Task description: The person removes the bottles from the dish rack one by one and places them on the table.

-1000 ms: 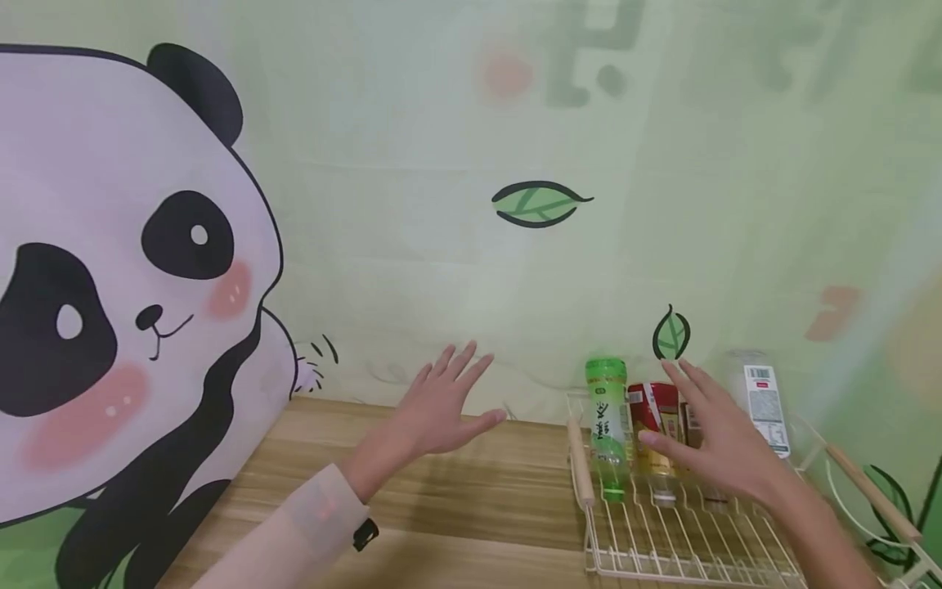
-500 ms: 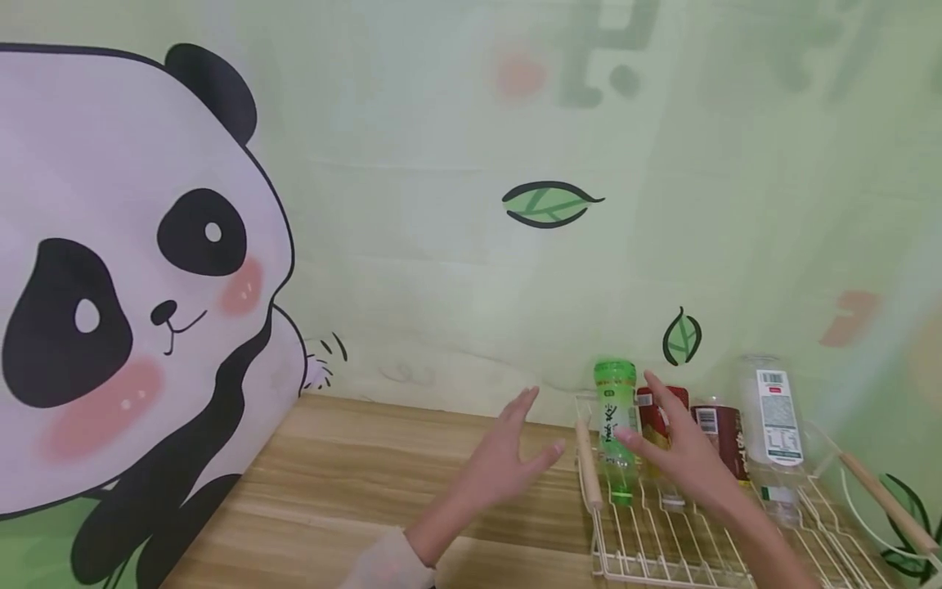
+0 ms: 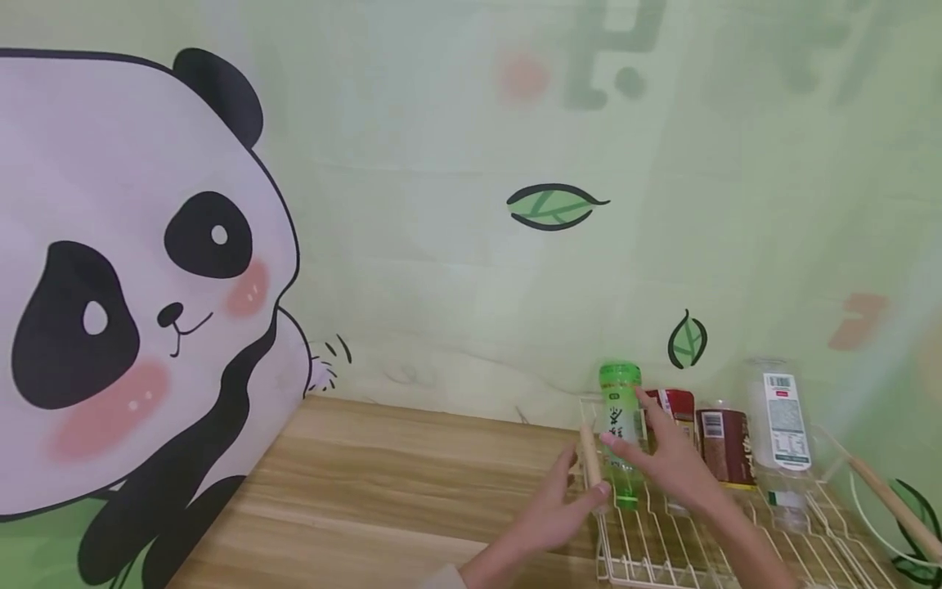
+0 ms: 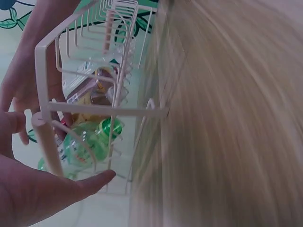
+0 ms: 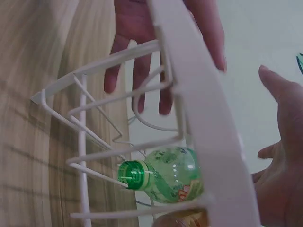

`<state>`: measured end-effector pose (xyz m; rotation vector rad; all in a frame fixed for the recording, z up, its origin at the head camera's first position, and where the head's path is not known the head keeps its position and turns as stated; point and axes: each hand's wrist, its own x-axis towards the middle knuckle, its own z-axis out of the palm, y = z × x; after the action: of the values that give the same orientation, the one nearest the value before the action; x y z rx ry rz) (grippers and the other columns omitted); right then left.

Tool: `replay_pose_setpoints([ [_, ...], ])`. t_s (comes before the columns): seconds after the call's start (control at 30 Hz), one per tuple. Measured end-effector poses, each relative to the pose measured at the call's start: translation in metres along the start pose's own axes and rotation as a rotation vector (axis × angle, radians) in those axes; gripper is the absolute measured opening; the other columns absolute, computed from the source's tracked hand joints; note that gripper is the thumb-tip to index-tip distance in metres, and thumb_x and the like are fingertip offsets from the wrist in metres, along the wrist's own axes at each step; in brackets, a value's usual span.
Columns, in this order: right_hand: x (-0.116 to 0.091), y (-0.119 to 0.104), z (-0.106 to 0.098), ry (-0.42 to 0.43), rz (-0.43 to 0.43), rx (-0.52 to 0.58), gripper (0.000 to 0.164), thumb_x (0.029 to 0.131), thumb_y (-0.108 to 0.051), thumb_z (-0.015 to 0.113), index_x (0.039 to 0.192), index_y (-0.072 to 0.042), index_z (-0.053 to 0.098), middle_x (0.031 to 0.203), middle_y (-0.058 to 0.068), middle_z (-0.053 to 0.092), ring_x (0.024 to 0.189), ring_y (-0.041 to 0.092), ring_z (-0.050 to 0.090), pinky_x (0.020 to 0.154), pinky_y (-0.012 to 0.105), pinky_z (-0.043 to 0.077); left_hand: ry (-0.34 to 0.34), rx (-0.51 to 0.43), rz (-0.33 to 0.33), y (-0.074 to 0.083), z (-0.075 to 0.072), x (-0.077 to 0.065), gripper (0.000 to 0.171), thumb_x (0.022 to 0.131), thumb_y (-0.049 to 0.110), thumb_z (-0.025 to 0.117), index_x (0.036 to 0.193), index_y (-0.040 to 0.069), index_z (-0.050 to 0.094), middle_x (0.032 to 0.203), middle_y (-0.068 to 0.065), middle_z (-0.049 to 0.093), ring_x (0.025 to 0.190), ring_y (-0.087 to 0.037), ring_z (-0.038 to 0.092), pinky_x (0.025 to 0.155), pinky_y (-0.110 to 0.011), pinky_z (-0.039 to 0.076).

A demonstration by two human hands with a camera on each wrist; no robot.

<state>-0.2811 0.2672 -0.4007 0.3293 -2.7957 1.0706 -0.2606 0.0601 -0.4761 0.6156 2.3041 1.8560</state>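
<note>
A white wire rack with a wooden handle stands on the table. My left hand is at that handle, its thumb and fingers spread to either side without closing round it. In the rack, a clear green bottle stands upside down, its green cap lowest. My right hand is in front of this bottle, thumb and fingers apart. Whether it touches the bottle I cannot tell. Beside the bottle is a red-topped package, partly behind my right hand.
Farther right in the rack are a maroon container and an upside-down clear bottle with a white label. A second wooden handle is at the rack's right end. Wood-grain tabletop lies left, with a panda-printed backdrop behind.
My left hand has moved right across the table to the rack's left handle. My right hand has shifted left and down, towards the green bottle, uncovering the maroon container. The view has turned slightly left.
</note>
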Motion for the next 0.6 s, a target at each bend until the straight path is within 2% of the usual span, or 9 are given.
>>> replay_pose_setpoints([
  [0.1, 0.001, 0.001, 0.005, 0.006, 0.000, -0.061, 0.109, 0.098, -0.064, 0.067, 0.169, -0.002, 0.012, 0.166, 0.035, 0.028, 0.144, 0.061, 0.037, 0.106, 0.079, 0.039, -0.005, -0.083, -0.009, 0.002, 0.007, 0.002, 0.079, 0.103, 0.041, 0.067, 0.168, 0.022, 0.026, 0.168, -0.017, 0.035, 0.144, -0.046, 0.047, 0.106, -0.070, 0.047],
  [0.2, 0.000, 0.001, 0.012, -0.005, 0.030, -0.093, 0.113, 0.096, -0.067, 0.067, 0.168, 0.000, 0.012, 0.163, 0.037, 0.031, 0.139, 0.062, 0.044, 0.103, 0.076, 0.045, 0.015, -0.153, -0.031, 0.000, 0.010, 0.001, 0.078, 0.102, 0.032, 0.070, 0.167, 0.023, 0.028, 0.168, -0.015, 0.034, 0.143, -0.041, 0.049, 0.105, -0.064, 0.051],
  [0.37, -0.003, 0.003, 0.017, -0.004, 0.074, -0.109, 0.111, 0.097, -0.067, 0.064, 0.167, 0.002, 0.014, 0.163, 0.038, 0.031, 0.139, 0.063, 0.042, 0.104, 0.077, 0.043, 0.043, -0.210, -0.065, -0.002, 0.013, 0.000, 0.085, 0.099, 0.029, 0.075, 0.168, 0.020, 0.026, 0.168, -0.020, 0.033, 0.143, -0.041, 0.049, 0.105, -0.061, 0.053],
  [0.47, -0.004, 0.005, 0.017, 0.022, 0.046, -0.084, 0.103, 0.101, -0.061, 0.064, 0.165, 0.006, 0.019, 0.162, 0.038, 0.033, 0.141, 0.061, 0.040, 0.106, 0.077, 0.042, 0.025, -0.239, -0.078, -0.002, 0.014, 0.000, 0.087, 0.099, 0.028, 0.075, 0.169, 0.019, 0.025, 0.166, -0.025, 0.034, 0.144, -0.044, 0.047, 0.106, -0.064, 0.051],
  [0.6, -0.003, 0.006, 0.017, 0.062, -0.017, -0.029, 0.089, 0.103, -0.044, 0.069, 0.163, 0.007, 0.026, 0.158, 0.037, 0.040, 0.139, 0.058, 0.046, 0.104, 0.072, 0.048, -0.022, -0.305, -0.078, 0.001, 0.011, 0.005, 0.088, 0.099, 0.024, 0.076, 0.169, 0.019, 0.023, 0.166, -0.025, 0.031, 0.145, -0.043, 0.046, 0.105, -0.064, 0.051],
])
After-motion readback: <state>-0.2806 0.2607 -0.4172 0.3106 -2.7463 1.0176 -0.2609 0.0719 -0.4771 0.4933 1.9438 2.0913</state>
